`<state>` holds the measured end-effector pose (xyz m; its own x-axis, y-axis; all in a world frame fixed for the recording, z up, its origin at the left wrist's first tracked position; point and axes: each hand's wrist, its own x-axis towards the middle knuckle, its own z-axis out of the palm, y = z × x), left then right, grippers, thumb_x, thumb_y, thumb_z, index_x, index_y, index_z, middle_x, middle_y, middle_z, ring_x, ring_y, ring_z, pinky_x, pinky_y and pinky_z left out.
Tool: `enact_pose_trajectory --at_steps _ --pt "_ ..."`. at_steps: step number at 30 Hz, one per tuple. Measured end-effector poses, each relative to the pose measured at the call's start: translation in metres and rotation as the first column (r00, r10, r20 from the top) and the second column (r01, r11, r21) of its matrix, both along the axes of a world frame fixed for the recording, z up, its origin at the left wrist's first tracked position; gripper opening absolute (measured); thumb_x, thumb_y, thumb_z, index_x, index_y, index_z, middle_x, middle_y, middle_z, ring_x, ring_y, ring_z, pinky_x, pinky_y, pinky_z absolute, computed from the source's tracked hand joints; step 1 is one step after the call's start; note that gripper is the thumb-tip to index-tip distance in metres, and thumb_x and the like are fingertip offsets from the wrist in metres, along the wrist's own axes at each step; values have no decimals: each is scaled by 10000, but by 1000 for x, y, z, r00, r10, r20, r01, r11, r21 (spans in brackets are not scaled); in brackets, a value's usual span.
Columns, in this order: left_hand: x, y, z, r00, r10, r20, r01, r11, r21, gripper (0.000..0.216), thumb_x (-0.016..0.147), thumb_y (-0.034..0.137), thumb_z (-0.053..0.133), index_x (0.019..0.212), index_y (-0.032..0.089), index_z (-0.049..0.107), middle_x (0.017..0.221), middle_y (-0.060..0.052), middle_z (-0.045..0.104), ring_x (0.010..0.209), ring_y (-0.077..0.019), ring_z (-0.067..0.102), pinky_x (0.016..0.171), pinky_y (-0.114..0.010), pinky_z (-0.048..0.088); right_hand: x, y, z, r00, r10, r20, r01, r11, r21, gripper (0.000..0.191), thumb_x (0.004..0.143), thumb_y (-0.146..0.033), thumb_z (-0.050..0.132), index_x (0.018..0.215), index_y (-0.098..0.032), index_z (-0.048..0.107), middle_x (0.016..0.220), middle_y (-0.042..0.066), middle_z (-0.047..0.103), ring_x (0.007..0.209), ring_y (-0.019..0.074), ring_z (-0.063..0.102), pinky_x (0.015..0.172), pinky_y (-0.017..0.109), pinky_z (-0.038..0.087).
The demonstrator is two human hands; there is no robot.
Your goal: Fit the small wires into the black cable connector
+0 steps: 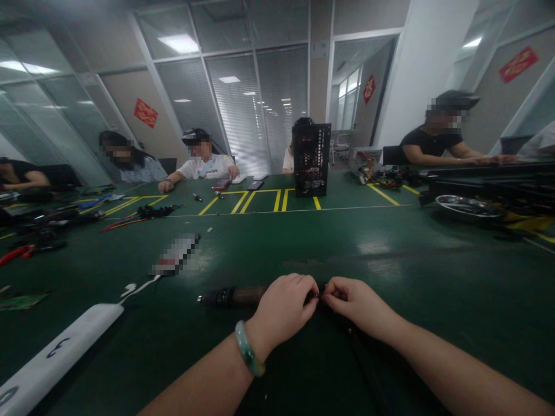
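Head view: my left hand (284, 306) and right hand (355, 306) pinch narrowly on a small dark part (318, 296), while a black-and-brown cylindrical handle (229, 297) lies lengthwise leftward, nearer my left hand.

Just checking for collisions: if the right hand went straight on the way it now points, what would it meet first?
The right hand already points at the small dark piece at its fingertips, so probably that first, then the left hand; depth is hard to judge.

probably a black-and-brown cable connector (229, 296) lying flat.
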<state>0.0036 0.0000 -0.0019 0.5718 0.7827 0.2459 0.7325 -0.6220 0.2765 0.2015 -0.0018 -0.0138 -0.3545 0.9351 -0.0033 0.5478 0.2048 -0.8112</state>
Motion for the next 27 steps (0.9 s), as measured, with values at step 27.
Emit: enact_pose_trajectory --at_steps 27 --pt "-1 0 -2 999 -30 31 30 999 16 134 835 184 552 966 210 562 1044 -24 627 964 -202 567 884 -365 445 1 1 -3 999 12 39 -12 1000 6 177 873 -330 537 805 -183 610 678 -21 608 609 120 536 529 207 355"
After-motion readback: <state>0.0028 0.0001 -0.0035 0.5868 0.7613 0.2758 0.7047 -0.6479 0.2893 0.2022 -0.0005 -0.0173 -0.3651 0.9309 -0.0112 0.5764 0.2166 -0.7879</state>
